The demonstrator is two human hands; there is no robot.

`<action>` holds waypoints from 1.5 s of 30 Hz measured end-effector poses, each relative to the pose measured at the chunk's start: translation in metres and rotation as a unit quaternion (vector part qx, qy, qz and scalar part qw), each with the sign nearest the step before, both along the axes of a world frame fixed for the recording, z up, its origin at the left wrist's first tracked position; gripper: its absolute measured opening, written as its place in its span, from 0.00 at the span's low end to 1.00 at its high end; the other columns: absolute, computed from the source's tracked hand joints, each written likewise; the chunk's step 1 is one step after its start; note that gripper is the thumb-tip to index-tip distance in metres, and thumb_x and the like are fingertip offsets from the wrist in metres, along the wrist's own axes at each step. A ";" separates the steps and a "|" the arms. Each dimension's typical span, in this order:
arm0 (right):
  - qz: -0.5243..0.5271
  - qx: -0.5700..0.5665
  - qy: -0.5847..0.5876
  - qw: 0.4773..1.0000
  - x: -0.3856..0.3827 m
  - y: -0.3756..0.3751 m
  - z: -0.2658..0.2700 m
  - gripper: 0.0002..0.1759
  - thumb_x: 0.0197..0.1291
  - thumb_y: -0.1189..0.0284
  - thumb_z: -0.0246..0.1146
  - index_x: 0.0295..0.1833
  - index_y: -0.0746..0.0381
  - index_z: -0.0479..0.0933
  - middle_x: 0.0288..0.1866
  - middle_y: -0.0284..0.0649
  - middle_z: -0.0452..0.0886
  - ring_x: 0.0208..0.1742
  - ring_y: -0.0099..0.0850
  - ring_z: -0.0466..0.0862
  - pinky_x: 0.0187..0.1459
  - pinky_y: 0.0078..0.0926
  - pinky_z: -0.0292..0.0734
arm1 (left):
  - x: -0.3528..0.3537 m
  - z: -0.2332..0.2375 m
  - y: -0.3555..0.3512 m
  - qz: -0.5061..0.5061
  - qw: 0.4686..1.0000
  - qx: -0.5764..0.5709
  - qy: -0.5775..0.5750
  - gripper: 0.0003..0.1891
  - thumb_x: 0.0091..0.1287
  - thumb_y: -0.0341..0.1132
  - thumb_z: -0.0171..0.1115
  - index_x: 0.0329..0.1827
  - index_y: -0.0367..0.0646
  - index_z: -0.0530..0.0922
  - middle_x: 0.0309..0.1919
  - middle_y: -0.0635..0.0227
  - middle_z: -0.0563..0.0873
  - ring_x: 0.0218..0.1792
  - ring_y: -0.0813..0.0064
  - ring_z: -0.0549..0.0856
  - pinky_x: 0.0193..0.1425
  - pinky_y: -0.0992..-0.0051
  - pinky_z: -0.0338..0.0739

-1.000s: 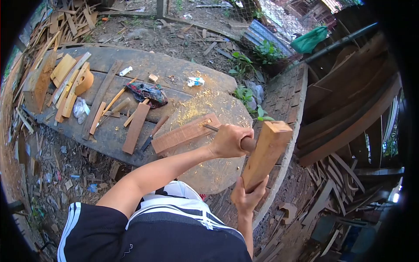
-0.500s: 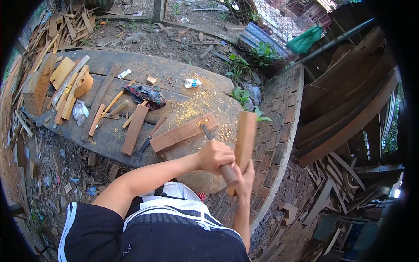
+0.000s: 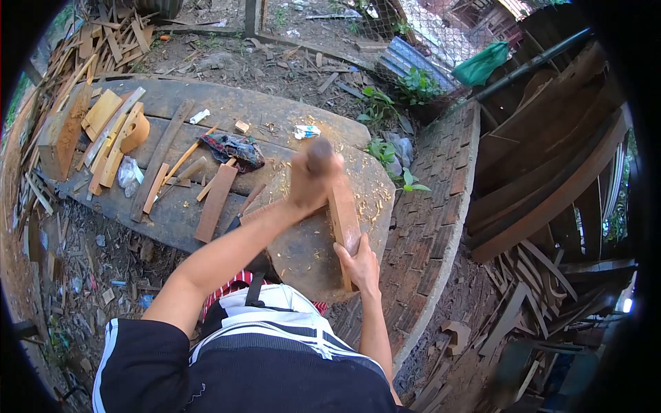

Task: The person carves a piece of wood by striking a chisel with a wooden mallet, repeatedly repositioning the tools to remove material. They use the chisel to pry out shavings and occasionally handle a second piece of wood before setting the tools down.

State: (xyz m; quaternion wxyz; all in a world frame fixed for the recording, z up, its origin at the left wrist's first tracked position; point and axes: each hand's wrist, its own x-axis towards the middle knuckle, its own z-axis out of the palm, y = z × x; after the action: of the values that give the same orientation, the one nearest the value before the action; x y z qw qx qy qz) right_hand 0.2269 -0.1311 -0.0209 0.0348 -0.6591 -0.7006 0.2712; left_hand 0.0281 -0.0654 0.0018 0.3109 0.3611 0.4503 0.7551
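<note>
My left hand (image 3: 313,182), blurred by motion, is wrapped around the wooden handle of a chisel (image 3: 319,155). The handle's round end points up at me, and the blade is hidden beneath the hand. Under my left forearm lies a reddish-brown wooden block (image 3: 265,210), mostly covered. In my right hand (image 3: 359,264) is a long squared wooden mallet (image 3: 345,219), gripped near its lower part. The mallet's upper end overlaps the edge of my left hand in this view. Pale shavings (image 3: 372,196) are scattered around the work.
The worn plank bench (image 3: 292,113) carries a reddish wood strip (image 3: 216,203), a dark patterned cloth (image 3: 234,151), a white crumpled packet (image 3: 306,131) and shaped wood pieces (image 3: 134,134) at the left. A low brick wall (image 3: 441,186) curves along the right.
My left hand has swung up and left with the chisel, over the bench. My right hand has moved down and left, bringing the mallet with it. The wooden block is now largely covered.
</note>
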 end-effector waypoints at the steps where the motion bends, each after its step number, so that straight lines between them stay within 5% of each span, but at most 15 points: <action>1: -0.002 0.001 0.001 1.000 -0.001 0.001 0.001 0.35 0.54 0.44 0.62 0.52 0.64 0.67 0.40 0.64 0.82 0.46 0.61 0.82 0.48 0.53 0.76 | -0.013 0.011 0.007 0.020 0.999 0.021 0.031 0.08 0.64 0.27 0.58 0.26 0.44 0.72 0.15 0.76 0.74 0.14 0.84 0.72 0.19 0.80 0.67; 4: -0.009 -0.019 0.015 1.000 -0.001 -0.001 -0.002 0.36 0.54 0.45 0.63 0.53 0.65 0.67 0.40 0.64 0.82 0.46 0.59 0.83 0.48 0.52 0.76 | -0.033 0.028 0.013 -0.020 0.997 0.014 -0.070 0.07 0.63 0.27 0.58 0.26 0.42 0.71 0.15 0.74 0.73 0.14 0.84 0.72 0.19 0.80 0.67; 18: -0.028 -0.008 0.037 0.999 -0.004 -0.005 -0.009 0.43 0.54 0.45 0.63 0.63 0.68 0.64 0.42 0.65 0.82 0.48 0.58 0.83 0.51 0.49 0.75 | -0.020 0.013 0.010 -0.101 0.994 -0.013 -0.036 0.09 0.61 0.28 0.62 0.23 0.39 0.74 0.17 0.74 0.77 0.18 0.87 0.75 0.21 0.81 0.68; 26: -0.027 -0.029 0.037 0.999 -0.003 -0.003 -0.009 0.41 0.54 0.46 0.63 0.61 0.67 0.65 0.41 0.64 0.82 0.48 0.58 0.83 0.50 0.49 0.76 | -0.014 0.011 0.017 -0.168 0.984 -0.028 0.048 0.12 0.57 0.33 0.67 0.22 0.40 0.72 0.17 0.78 0.73 0.22 0.87 0.71 0.25 0.77 0.66; 32: -0.026 0.007 0.027 0.999 -0.004 -0.006 -0.012 0.40 0.54 0.45 0.63 0.59 0.67 0.66 0.40 0.63 0.83 0.46 0.58 0.84 0.48 0.49 0.76 | -0.010 0.011 0.025 -0.122 0.987 0.005 0.101 0.11 0.58 0.31 0.66 0.22 0.40 0.72 0.16 0.78 0.73 0.21 0.88 0.70 0.24 0.78 0.65; 39: -0.032 -0.011 0.018 0.999 -0.009 -0.006 -0.003 0.35 0.53 0.46 0.63 0.53 0.65 0.67 0.39 0.63 0.82 0.45 0.58 0.83 0.47 0.50 0.76 | -0.027 0.021 0.028 -0.160 0.986 -0.025 -0.037 0.11 0.60 0.29 0.63 0.21 0.39 0.72 0.17 0.79 0.74 0.20 0.88 0.72 0.24 0.80 0.67; 45: -0.031 -0.007 0.017 0.999 -0.007 -0.005 -0.007 0.36 0.53 0.47 0.63 0.55 0.66 0.66 0.39 0.64 0.82 0.45 0.59 0.83 0.47 0.51 0.76 | -0.021 0.005 0.028 -0.143 0.990 -0.013 0.015 0.12 0.60 0.30 0.64 0.21 0.39 0.72 0.16 0.79 0.73 0.21 0.89 0.70 0.24 0.79 0.66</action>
State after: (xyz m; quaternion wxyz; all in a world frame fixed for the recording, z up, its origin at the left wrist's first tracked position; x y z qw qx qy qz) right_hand 0.2195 -0.1363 -0.0283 0.0507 -0.6758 -0.6773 0.2863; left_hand 0.0071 -0.0369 0.0065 0.4132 0.4291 0.4086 0.6915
